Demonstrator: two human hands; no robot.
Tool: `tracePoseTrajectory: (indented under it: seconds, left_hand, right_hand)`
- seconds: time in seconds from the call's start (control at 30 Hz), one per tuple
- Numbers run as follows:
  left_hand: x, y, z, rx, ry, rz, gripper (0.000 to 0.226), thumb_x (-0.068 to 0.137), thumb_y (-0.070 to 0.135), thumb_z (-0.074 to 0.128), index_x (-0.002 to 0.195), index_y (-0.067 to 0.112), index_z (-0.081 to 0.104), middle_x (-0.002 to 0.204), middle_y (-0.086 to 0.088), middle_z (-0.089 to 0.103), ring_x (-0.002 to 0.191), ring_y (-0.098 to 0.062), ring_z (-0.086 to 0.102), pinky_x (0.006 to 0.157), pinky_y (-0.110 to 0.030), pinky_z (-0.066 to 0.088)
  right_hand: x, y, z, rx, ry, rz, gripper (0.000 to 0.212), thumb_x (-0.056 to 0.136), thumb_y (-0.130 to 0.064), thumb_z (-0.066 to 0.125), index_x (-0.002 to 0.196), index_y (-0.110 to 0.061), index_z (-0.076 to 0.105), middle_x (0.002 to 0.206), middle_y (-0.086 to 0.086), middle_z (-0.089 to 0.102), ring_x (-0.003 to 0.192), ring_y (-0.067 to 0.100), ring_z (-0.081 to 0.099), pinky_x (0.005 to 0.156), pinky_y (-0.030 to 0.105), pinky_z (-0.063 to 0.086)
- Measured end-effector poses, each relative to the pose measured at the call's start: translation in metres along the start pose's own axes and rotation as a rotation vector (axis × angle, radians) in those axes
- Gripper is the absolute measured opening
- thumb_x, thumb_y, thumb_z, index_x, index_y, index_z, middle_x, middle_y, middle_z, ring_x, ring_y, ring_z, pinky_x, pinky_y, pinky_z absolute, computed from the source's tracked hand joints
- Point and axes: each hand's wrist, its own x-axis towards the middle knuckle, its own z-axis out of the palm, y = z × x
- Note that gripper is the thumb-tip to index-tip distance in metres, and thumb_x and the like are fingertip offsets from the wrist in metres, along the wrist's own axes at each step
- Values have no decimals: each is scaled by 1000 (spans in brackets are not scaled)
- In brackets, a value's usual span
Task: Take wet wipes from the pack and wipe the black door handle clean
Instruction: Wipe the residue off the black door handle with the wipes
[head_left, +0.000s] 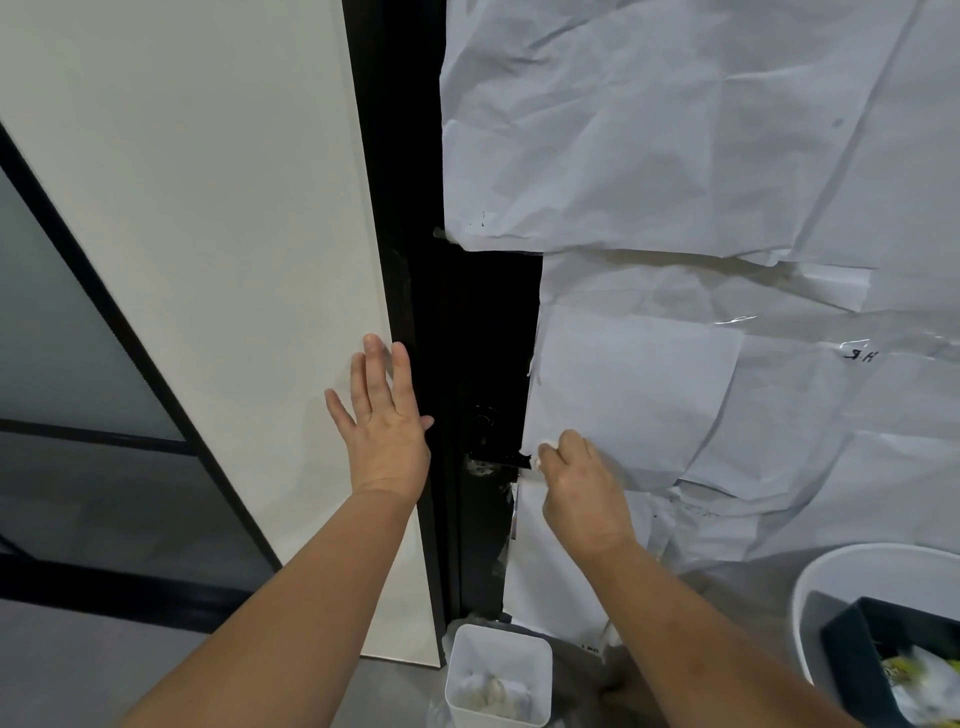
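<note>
You are mid-wipe, I judge: your right hand has its grip pinched on a white wet wipe pressed to the black door handle, where pale smears remain. Your left hand lies spread flat on the white panel. Used wipes sit in the small bin below.

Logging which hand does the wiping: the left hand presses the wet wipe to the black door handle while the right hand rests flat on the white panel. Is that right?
Not quite; the hands are swapped. In the head view the right hand presses the wet wipe to the black door handle, while the left hand rests flat on the white panel.
</note>
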Motion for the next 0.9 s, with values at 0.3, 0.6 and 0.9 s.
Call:
tracePoseTrajectory:
  seconds: [0.3,0.6,0.9]
  left_hand:
    - [-1,3,-2,-4,-34,-16,110,92,25,63,147,19,-32,160,-12,-24,149,-30,-18,117,-62,3]
    - [-1,2,-2,2,-20,-2,113,90,26,67,149,18,-29,162,-13,-19,150,-31,-12,116,-64,7]
    - [0,-1,-1,14,-21,13,115,89,29,68,148,19,-31,162,-13,-18,150,-32,-9,116,-65,8]
  right_hand:
    - [2,-17,3,-38,139,-117,42,55,14,73,93,-2,65,79,7,51,63,21,50,48,27,30]
    - [-13,15,20,406,210,384,26,88,1,60,111,-8,67,92,5,46,73,21,53,65,30,50]
    - [7,-27,10,1681,290,1415,21,94,-3,45,108,-9,60,79,1,58,69,16,57,63,26,46]
